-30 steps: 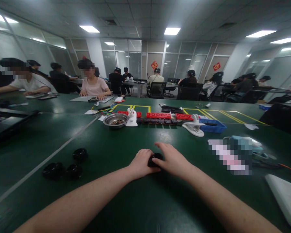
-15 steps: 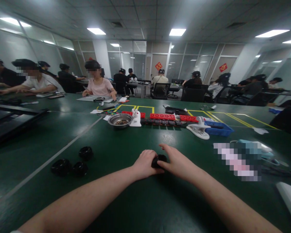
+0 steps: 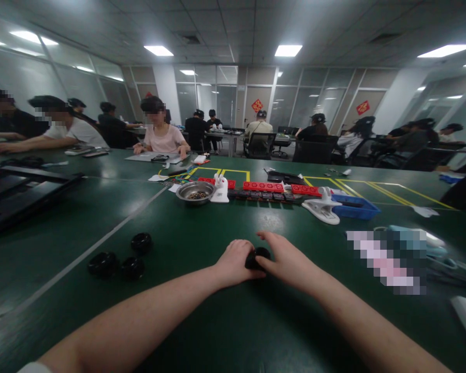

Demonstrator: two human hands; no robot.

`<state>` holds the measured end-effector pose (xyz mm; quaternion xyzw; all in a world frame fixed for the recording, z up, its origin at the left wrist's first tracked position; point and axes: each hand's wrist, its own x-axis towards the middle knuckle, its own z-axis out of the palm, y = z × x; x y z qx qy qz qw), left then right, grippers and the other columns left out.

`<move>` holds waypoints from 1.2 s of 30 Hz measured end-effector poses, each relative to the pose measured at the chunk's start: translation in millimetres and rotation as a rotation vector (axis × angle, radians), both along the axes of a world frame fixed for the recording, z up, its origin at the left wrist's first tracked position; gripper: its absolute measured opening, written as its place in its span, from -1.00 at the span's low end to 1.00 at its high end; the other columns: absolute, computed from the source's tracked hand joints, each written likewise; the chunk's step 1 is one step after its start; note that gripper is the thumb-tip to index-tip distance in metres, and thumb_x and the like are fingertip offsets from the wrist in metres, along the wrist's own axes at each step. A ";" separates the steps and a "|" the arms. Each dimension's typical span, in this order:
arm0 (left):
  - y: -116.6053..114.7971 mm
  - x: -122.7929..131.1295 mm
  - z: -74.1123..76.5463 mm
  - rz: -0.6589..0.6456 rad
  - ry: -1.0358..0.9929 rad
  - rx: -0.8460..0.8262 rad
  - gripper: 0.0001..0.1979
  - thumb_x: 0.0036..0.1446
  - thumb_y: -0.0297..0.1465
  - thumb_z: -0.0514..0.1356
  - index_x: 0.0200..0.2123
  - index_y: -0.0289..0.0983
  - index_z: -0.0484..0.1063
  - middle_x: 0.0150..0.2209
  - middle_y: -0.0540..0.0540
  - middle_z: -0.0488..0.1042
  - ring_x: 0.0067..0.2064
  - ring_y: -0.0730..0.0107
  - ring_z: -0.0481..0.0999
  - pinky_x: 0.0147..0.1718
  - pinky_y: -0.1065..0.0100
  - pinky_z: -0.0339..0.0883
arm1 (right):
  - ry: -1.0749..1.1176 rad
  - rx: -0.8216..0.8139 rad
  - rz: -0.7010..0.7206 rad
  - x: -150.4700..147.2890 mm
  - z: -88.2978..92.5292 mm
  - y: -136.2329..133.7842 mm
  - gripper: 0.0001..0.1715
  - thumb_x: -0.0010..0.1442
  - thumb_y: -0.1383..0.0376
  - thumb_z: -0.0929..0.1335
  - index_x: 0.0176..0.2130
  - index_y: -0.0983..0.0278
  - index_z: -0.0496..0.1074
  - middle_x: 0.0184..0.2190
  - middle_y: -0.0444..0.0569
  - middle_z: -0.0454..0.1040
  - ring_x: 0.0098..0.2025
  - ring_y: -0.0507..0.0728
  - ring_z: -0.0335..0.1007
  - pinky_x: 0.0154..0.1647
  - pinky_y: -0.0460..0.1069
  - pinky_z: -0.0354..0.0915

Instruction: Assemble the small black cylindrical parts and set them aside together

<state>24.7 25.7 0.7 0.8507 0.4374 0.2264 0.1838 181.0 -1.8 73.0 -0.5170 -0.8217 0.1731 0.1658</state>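
A round black object (image 3: 259, 257) sits between my hands over the green table (image 3: 202, 331). My left hand (image 3: 236, 263) grips it from the left, fingers wrapped round its far side and thumb near its front. My right hand (image 3: 285, 258) is at its right side, thumb touching it and the index finger lifted and spread above. The hands hide part of the object. To the left lie three similar black pieces: one at the back (image 3: 141, 242), one at the left (image 3: 103, 264) and one in front (image 3: 132, 267).
Beyond my hands stand a metal bowl (image 3: 196, 192) of small parts, a white clamp (image 3: 323, 206), red blocks (image 3: 263, 186) and a blue tray (image 3: 355, 207). A black frame (image 3: 23, 191) lies far left. A person in pink (image 3: 163, 137) sits across the table.
The whole view has shifted slightly, moving the scene to the right. My hands keep nearly the same hold on the black object.
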 end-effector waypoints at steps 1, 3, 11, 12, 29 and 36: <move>0.2 0.0 -0.3 -0.004 0.001 0.008 -0.51 -0.24 -0.06 0.26 -0.30 -0.27 0.29 -0.26 -0.11 0.34 -0.15 0.13 0.32 -0.13 0.15 0.19 | -0.014 0.024 -0.037 -1.7 -0.8 0.3 -0.43 0.02 0.24 0.30 0.03 0.35 0.19 -0.04 0.13 0.32 0.03 0.21 0.20 0.00 0.08 0.13; 0.2 0.0 -0.5 -0.008 0.003 0.017 -0.50 -0.24 -0.07 0.27 -0.29 -0.27 0.28 -0.26 -0.10 0.34 -0.15 0.14 0.31 -0.12 0.15 0.19 | -0.045 0.058 -0.090 -5.6 -2.7 0.5 -0.42 0.03 0.17 0.30 0.02 0.36 0.20 -0.11 0.14 0.36 -0.02 0.23 0.24 -0.06 0.08 0.18; -0.2 0.4 0.0 0.009 -0.009 -0.016 -0.55 -0.23 -0.11 0.27 -0.31 -0.26 0.29 -0.24 -0.10 0.34 -0.13 0.12 0.31 -0.11 0.14 0.19 | -0.013 -0.089 0.043 -4.5 0.3 -4.2 -0.40 -0.02 0.41 0.29 0.05 0.31 0.14 -0.04 0.08 0.33 0.00 0.16 0.25 -0.02 0.01 0.15; -0.2 0.4 0.1 0.008 -0.007 -0.014 -0.55 -0.23 -0.11 0.27 -0.32 -0.26 0.29 -0.24 -0.10 0.34 -0.14 0.12 0.31 -0.12 0.15 0.19 | -0.010 -0.103 0.056 -3.2 1.3 -4.7 -0.37 -0.03 0.40 0.30 0.07 0.31 0.13 0.00 0.09 0.30 0.03 0.16 0.22 0.01 0.02 0.13; -1.2 0.3 0.5 0.002 -0.002 0.003 -0.55 -0.21 -0.08 0.25 -0.33 -0.27 0.29 -0.25 -0.11 0.34 -0.16 0.14 0.32 -0.13 0.15 0.19 | -0.011 -0.037 -0.013 -5.6 -0.8 -2.9 -0.40 -0.01 0.34 0.31 0.05 0.32 0.15 -0.04 0.08 0.31 0.02 0.19 0.20 0.02 0.05 0.12; -1.1 0.0 1.8 0.002 0.003 -0.004 -0.54 -0.24 -0.07 0.26 -0.34 -0.26 0.29 -0.28 -0.08 0.33 -0.16 0.14 0.32 -0.13 0.15 0.19 | -0.092 0.042 -0.113 -10.8 -4.0 -1.1 -0.51 0.06 0.24 0.29 -0.01 0.34 0.22 -0.13 0.12 0.36 -0.07 0.21 0.27 -0.09 0.06 0.19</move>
